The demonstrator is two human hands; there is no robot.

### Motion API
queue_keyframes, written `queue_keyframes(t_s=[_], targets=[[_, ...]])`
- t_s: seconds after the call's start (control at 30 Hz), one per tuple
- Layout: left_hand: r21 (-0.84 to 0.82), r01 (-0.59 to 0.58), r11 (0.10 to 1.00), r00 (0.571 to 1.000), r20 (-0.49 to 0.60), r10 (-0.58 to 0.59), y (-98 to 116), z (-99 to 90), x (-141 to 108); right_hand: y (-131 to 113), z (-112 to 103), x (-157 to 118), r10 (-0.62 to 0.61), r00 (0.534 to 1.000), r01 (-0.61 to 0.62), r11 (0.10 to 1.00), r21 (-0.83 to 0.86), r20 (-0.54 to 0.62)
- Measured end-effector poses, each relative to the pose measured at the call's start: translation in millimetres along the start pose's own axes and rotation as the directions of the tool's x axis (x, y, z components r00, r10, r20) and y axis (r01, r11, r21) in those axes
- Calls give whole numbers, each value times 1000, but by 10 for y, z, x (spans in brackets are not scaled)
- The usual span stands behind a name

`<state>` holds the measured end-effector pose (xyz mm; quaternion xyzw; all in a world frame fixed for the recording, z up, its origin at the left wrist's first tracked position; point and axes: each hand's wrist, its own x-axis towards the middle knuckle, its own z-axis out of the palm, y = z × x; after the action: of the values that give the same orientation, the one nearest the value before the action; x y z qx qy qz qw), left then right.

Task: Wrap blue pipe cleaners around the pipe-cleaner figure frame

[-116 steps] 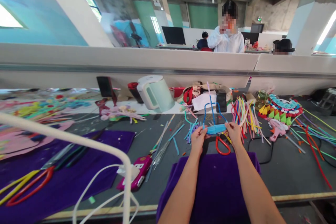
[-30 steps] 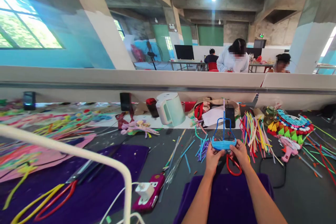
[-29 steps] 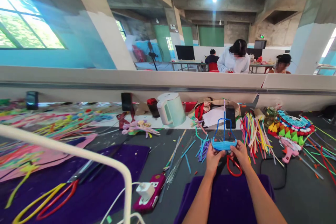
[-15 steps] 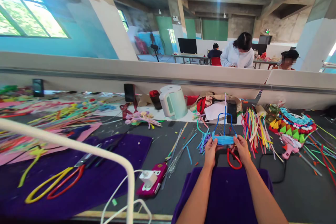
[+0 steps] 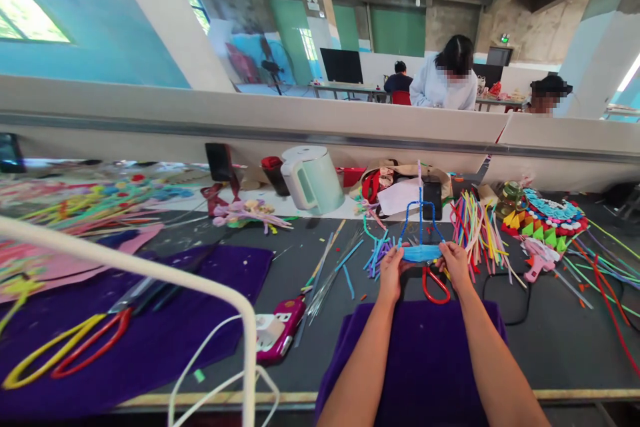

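Observation:
A blue pipe-cleaner craft piece [image 5: 421,253] has a flat band at the bottom, a bent blue frame above it and an upright stem with a pale tip. My left hand [image 5: 391,275] is closed on the band's left end. Its right end is pinched between the fingers of my right hand [image 5: 456,263]. Just below the piece, red-handled scissors [image 5: 436,288] lie on the dark table, their blades partly hidden. Short blue and purple pipe-cleaner pieces [image 5: 377,255] lie beside my left hand. Under my forearms is a folded purple cloth [image 5: 425,360].
Many-coloured pipe cleaners [image 5: 477,230] and a pink glue gun [image 5: 539,260] lie to the right. A kettle [image 5: 320,180] stands behind. Leftward are a magenta power strip [image 5: 285,330], large scissors [image 5: 93,347] and a white curved bar [image 5: 150,257]. People sit or stand beyond the partition [image 5: 310,117].
My view has turned slightly right and down, so the scene sits further left and higher. Both hands keep their hold on the blue piece.

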<state>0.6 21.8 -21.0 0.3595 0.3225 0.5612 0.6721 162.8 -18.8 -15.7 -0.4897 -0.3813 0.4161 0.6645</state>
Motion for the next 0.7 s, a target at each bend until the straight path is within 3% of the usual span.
queue_keyframes(t_s=[0.17, 0.33, 0.53, 0.7], targets=[[-61, 98, 993, 989, 114, -91, 45, 32, -8, -89, -3, -4, 37, 999, -39, 995, 90, 19], [-24, 91, 996, 984, 159, -86, 49, 92, -42, -50, 18, 8, 37, 995, -48, 990, 131, 88], [-18, 98, 995, 993, 69, -97, 7, 101, -22, -18, 86, -10, -2, 989, -6, 999, 53, 147], [-98, 174, 980, 985, 15, -173, -39, 79, 10, -28, 117, -25, 14, 989, -23, 998, 59, 148]])
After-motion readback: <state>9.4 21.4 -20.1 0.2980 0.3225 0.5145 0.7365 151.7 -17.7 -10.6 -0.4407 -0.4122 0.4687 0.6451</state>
